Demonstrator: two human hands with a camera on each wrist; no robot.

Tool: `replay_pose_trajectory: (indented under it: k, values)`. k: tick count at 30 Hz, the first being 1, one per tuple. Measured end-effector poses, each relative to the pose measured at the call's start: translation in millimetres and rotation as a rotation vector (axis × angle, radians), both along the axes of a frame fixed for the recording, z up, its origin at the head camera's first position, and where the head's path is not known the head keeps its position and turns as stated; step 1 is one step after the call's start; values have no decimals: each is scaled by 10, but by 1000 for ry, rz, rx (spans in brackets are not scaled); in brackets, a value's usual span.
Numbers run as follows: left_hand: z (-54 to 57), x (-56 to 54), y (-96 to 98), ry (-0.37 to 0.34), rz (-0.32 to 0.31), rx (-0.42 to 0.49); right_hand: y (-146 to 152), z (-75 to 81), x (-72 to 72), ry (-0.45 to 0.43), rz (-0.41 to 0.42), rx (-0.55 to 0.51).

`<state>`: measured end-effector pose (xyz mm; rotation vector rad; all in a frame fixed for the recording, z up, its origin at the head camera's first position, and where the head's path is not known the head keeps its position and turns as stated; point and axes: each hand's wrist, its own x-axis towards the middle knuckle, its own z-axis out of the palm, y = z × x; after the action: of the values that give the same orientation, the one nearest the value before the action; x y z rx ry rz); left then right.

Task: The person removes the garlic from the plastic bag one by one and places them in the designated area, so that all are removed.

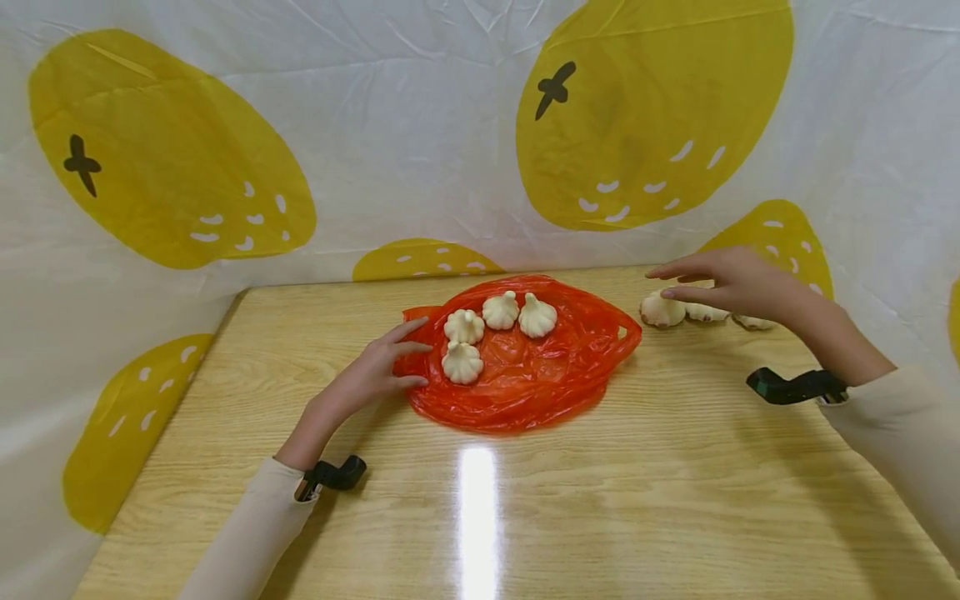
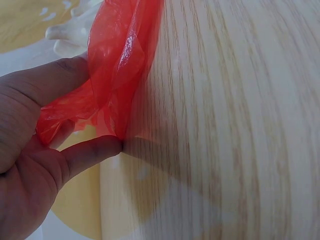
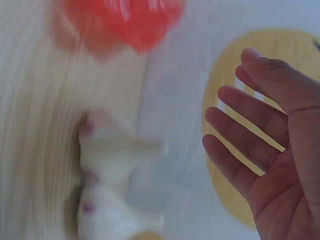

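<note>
A red plastic bag (image 1: 555, 367) lies spread with its mouth upward on the wooden table. Several white garlic bulbs (image 1: 501, 310) sit in it, towards its left and back. At the bag's left edge, my left hand (image 1: 371, 367) holds the rim, with the thin plastic (image 2: 117, 60) between thumb and fingers. My right hand (image 1: 738, 283) hovers over three garlic bulbs (image 1: 662, 310) at the back right. Its fingers are extended and apart, with nothing in them. Those bulbs (image 3: 110, 155) look blurred in the right wrist view, purple at their bases.
The table (image 1: 660, 500) has a bright light reflection in front of the bag. A white cloth (image 1: 405, 150) with yellow fruit prints hangs along the back and left side. A black camera mount (image 1: 795, 386) juts from each wrist.
</note>
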<state>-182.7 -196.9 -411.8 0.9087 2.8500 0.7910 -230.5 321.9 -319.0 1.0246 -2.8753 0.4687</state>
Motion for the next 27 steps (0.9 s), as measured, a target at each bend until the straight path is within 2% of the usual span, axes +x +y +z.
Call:
replay_pose_trajectory:
  k: [7,16,23,27]
  values:
    - [-2,1,5,4,-3,7,-406,-61,-35,-123,84,-15]
    - [-31,3,2,11,0,6,-825,-245,-226,-163,151,-51]
    - [-27,8,4,14,4,4,-1040,-394,-363,-261,141,-140]
    - [-33,6,1,19,4,1,-1131,-460,-445,-262,150,-157]
